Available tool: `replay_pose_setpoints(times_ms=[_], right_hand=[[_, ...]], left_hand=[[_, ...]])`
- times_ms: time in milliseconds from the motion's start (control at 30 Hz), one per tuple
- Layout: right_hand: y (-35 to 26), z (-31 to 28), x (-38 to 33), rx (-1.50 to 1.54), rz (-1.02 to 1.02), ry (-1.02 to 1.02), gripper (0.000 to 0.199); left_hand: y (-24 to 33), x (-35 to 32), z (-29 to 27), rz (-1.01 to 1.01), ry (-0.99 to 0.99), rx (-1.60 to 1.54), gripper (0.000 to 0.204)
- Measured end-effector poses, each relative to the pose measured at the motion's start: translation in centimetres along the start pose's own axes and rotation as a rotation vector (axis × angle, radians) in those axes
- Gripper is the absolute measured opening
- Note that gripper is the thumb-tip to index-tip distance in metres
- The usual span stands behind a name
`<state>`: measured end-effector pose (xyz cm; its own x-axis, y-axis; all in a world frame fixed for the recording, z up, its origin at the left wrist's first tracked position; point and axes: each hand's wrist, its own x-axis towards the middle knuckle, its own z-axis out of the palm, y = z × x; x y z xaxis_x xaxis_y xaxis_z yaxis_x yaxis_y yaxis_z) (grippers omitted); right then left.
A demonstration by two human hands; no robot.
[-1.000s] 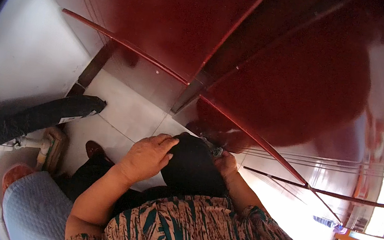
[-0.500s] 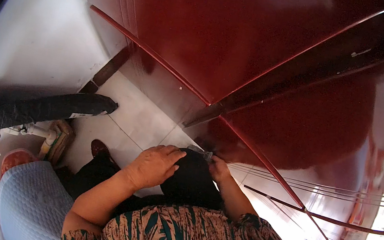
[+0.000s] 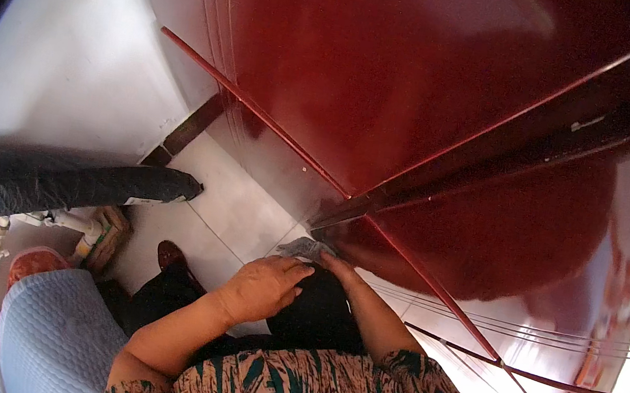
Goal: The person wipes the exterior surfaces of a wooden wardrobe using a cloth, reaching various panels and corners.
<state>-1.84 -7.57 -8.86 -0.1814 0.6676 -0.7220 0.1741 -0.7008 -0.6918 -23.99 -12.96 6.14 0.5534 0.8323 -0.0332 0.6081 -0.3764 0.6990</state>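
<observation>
While your left hand [image 3: 265, 287] is resting at your knee [image 3: 320, 308], loosely curled, nothing showing in it, a grey cloth [image 3: 305, 250] is sitting bunched beyond; your right hand [image 3: 338, 269], part hidden, is apparently pinching its edge, so a loose grip could be losing it, or the red strip [image 3: 431, 285] snagging it

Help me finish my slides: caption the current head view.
Right hand holding a grey cloth beside glossy red panels, left hand at the black-clad knee.
</observation>
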Motion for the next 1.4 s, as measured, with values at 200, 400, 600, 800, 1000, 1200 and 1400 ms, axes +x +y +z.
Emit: replay_pose_setpoints(times_ms=[200,400,600,800,1000,1200,1400], right_hand=[[0.2,-0.4,-0.2,0.037,-0.057,-0.012,0.055],[-2.9,-0.1,-5.6,0.074,-0.022,-0.001,0.069],[-6.9,1.8,-9.1,0.095,-0.235,-0.004,0.064],[-8.2,3.3,-10.4,0.058,-0.534,-0.075,0.028],[-8.8,4.0,-12.0,0.192,-0.614,-0.264,0.029],[-9.1,4.8,-12.1,0.416,-0.593,-0.484,0.036],[-11.7,5.3,-12.8,0.480,-0.457,-0.551,0.042]], left_hand=[[-0.4,0.2,0.2,0.013,0.039,-0.017,0.043],[-1.0,0.6,0.2,-0.081,0.098,0.019,0.037],[-0.8,1.6,-0.7,-0.188,0.314,0.016,0.030],[0.1,1.9,-3.7,-0.109,0.390,-0.380,0.040],[-1.8,1.3,-5.9,-0.181,0.345,-1.133,0.053],[-1.8,1.0,-6.5,-0.323,0.199,-1.219,0.057],[-1.8,1.2,-6.7,-0.307,0.277,-1.200,0.041]])
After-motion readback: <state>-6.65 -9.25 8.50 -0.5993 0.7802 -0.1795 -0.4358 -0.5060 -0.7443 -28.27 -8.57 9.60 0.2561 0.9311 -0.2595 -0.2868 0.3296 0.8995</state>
